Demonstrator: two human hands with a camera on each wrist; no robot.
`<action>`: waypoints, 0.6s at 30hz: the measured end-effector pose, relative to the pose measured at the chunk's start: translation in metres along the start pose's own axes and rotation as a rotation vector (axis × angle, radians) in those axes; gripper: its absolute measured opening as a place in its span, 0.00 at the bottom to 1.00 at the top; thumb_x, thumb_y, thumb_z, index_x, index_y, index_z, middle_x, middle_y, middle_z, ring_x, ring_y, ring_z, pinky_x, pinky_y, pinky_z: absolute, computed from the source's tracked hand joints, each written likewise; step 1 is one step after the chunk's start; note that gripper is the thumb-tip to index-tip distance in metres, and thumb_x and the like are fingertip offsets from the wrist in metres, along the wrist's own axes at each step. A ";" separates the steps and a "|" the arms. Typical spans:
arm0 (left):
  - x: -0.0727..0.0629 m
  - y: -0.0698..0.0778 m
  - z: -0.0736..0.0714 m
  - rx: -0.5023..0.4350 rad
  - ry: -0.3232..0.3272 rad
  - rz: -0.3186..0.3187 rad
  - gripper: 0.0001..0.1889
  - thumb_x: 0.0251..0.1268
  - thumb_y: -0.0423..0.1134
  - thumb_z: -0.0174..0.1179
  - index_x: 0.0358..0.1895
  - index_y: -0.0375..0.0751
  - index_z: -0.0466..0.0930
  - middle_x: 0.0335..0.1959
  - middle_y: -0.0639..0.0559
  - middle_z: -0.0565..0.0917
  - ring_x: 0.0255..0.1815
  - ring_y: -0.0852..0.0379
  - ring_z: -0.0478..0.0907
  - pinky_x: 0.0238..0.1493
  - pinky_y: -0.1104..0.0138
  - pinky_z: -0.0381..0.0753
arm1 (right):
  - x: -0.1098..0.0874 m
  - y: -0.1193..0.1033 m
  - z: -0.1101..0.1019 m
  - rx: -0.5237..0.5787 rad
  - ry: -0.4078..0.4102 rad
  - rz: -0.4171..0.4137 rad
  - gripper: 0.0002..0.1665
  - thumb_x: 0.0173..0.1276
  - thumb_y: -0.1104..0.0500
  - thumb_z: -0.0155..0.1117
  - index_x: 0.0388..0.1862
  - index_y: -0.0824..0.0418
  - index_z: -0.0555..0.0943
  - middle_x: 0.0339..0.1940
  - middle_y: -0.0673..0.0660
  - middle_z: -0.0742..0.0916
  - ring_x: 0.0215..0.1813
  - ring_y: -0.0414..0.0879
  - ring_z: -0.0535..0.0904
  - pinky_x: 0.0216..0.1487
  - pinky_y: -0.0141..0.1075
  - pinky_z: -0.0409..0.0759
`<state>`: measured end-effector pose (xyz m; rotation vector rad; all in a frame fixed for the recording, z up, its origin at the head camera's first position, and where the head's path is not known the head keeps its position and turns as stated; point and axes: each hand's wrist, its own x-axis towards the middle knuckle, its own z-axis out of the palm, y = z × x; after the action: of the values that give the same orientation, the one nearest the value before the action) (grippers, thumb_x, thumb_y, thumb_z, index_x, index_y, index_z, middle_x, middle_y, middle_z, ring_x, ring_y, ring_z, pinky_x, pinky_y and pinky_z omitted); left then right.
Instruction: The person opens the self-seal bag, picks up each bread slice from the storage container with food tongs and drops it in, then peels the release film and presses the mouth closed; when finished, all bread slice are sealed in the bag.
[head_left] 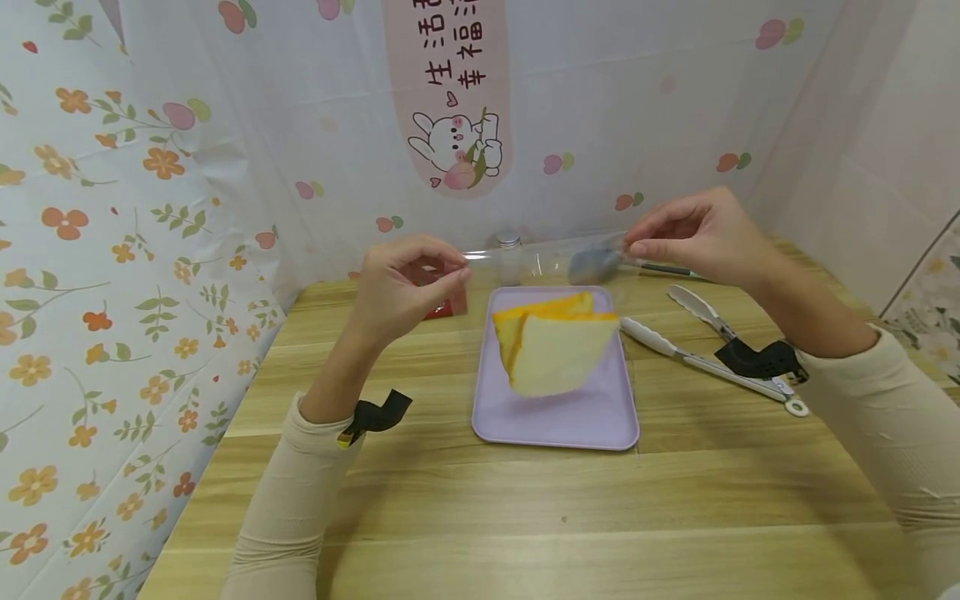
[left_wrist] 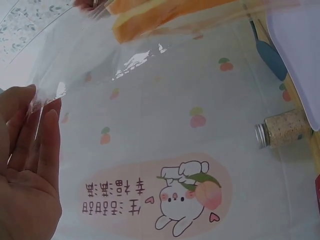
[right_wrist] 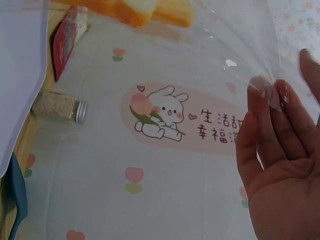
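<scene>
A clear plastic bag (head_left: pixel 551 265) is stretched between both hands above the table. My left hand (head_left: pixel 408 287) pinches its upper left corner between thumb and fingers. At the opposite corner, my right hand (head_left: pixel 701 237) pinches the film the same way; the right wrist view also shows that hand (right_wrist: pixel 285 145). Slices of bread (head_left: pixel 562 354) with orange-yellow crusts appear to sit inside the bag, tilted and overlapping. Beneath them lies a lilac rectangular tray (head_left: pixel 555 429) on the table. How many slices there are I cannot tell.
Metal tongs with pale tips (head_left: pixel 701 362) lie right of the tray. Behind it stand a small jar with a metal lid (left_wrist: pixel 287 130) and a blue-headed utensil (left_wrist: pixel 271 60). A red packet (right_wrist: pixel 67 42) is at the back left. A printed curtain (head_left: pixel 637 108) closes off the wooden table's (head_left: pixel 487 517) rear.
</scene>
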<state>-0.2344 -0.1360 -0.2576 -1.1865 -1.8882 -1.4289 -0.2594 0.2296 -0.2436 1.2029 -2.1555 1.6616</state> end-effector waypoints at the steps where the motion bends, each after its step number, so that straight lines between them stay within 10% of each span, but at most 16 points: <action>1: 0.000 0.000 0.000 0.006 0.004 -0.005 0.06 0.54 0.19 0.68 0.35 0.27 0.85 0.31 0.41 0.86 0.29 0.55 0.81 0.33 0.65 0.85 | 0.001 0.000 0.001 -0.005 0.006 -0.006 0.04 0.59 0.76 0.69 0.35 0.75 0.86 0.33 0.54 0.91 0.33 0.41 0.87 0.33 0.26 0.82; 11: -0.004 0.002 -0.004 0.061 0.011 -0.060 0.09 0.54 0.19 0.68 0.40 0.26 0.84 0.34 0.41 0.86 0.30 0.57 0.83 0.33 0.70 0.83 | 0.006 0.007 0.004 -0.022 0.014 -0.074 0.10 0.53 0.85 0.67 0.34 0.79 0.83 0.31 0.57 0.90 0.32 0.43 0.87 0.33 0.28 0.83; 18: 0.001 0.006 0.000 -0.105 0.100 -0.160 0.15 0.57 0.18 0.64 0.47 0.22 0.76 0.37 0.41 0.87 0.37 0.53 0.86 0.41 0.67 0.84 | 0.004 0.013 0.004 0.039 -0.031 -0.057 0.14 0.50 0.89 0.64 0.35 0.79 0.81 0.32 0.61 0.88 0.33 0.46 0.87 0.34 0.30 0.83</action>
<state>-0.2293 -0.1351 -0.2539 -1.0091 -1.8949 -1.6587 -0.2694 0.2248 -0.2520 1.2969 -2.0955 1.6793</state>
